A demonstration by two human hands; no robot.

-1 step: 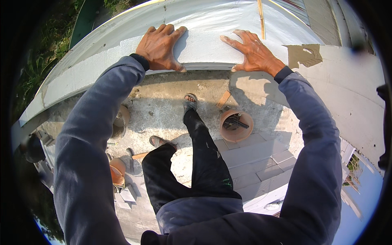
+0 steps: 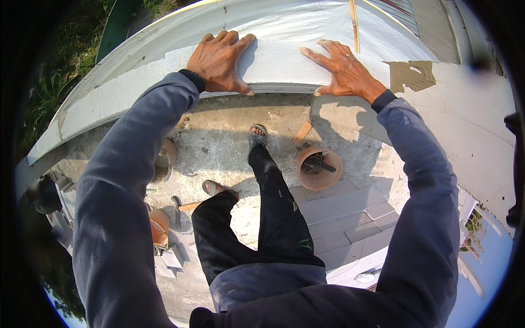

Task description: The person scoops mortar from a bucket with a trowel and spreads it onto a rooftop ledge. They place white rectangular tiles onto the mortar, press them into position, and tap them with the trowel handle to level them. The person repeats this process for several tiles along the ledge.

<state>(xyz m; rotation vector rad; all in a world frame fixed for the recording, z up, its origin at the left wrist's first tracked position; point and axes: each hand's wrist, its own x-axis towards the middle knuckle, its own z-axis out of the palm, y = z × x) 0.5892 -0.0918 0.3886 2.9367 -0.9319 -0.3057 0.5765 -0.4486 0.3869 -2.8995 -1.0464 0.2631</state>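
A long white block (image 2: pixel 280 64) with a rough, pale surface lies along the top of a curved wall (image 2: pixel 112 98) in front of me. My left hand (image 2: pixel 220 63) is spread over its left part, fingers bent toward the far side and thumb at the near edge. On the right part, my right hand (image 2: pixel 347 70) grips it the same way, fingers apart and thumb by the near edge. Between the two hands the block's top shows bare. A patch of grey mortar (image 2: pixel 411 75) sits on the wall, right of my right hand.
Below stands an orange bucket (image 2: pixel 302 177) of dark tools, near a wooden offcut (image 2: pixel 302 133). Left of my legs are a hammer (image 2: pixel 188 206), another orange bucket (image 2: pixel 158 220) and a pale bucket (image 2: pixel 170 156). Grey blocks (image 2: pixel 339 210) lie at right. A wooden strip (image 2: pixel 354 27) rises beyond the wall.
The whole view has shifted very slightly. Both hands keep their places on the block.
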